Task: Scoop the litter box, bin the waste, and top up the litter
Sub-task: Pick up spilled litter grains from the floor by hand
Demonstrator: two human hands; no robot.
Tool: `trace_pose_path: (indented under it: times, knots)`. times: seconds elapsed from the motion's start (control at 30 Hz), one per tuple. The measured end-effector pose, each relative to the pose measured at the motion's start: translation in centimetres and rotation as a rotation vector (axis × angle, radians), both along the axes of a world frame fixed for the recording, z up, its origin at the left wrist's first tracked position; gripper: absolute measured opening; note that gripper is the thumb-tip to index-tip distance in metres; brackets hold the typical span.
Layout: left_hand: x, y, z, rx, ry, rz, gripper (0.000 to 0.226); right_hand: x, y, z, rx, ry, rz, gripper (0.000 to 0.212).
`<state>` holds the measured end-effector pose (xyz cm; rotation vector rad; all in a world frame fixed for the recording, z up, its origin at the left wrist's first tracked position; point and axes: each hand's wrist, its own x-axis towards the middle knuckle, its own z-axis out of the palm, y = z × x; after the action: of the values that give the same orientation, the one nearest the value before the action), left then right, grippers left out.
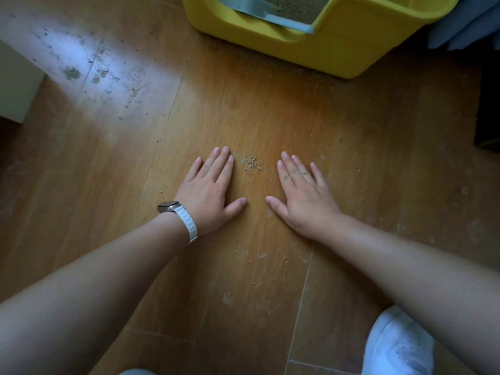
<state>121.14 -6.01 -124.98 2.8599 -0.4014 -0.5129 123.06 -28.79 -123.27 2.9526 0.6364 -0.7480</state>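
No writing to read

The yellow litter box (324, 41), the watch (169, 206) on the wrist and the white shoe (400, 345) show no letters, numbers or logos that can be made out.

- Left wrist: watch (170, 207) with a grey metallic case and a white ribbed strap.
- Forearms: both bare.
- Left hand (208, 190): faint grey smudges on the backs of the fingers.
- Right hand (303, 193): darker grey smudges on the backs of the fingers.
- Foot at lower right of view: white shoe (397, 345) with a ridged sole edge and small perforations.
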Motion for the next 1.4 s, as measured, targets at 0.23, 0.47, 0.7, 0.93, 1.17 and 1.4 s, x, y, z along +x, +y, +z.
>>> trace_pose_path:
  times: [0.23,0.47,0.7,0.93,1.17,1.4]
  knots:
    - [0.3,-1.5,-0.3,0.006,-0.038,-0.179,0.092,-0.4,2.5,-0.4,0.071,-0.017,0.084,0.076]
    - [-1.7,0.2,-0.1,-0.014,-0.031,-0.172,0.089,-0.7,1.0,-0.2,0.118,-0.002,0.107,0.074]
    - [-3.2,-0.3,-0.4,-0.002,-0.024,-0.244,0.086,-2.3,-0.3,-0.6,0.144,-0.003,0.232,0.069]
    - [-0.9,-2.1,-0.5,0.008,-0.045,-0.143,0.085,0.1,1.4,-0.4,0.137,0.007,0.206,0.077]
    - [-0.5,-2.1,-0.7,-0.006,-0.070,-0.134,0.085,0.9,0.2,-0.2,0.155,-0.016,0.162,0.073]
    - [-1.5,-0.4,-0.7,-0.028,-0.043,-0.113,0.085,1.4,1.0,-0.2,0.142,0.028,0.160,0.071]
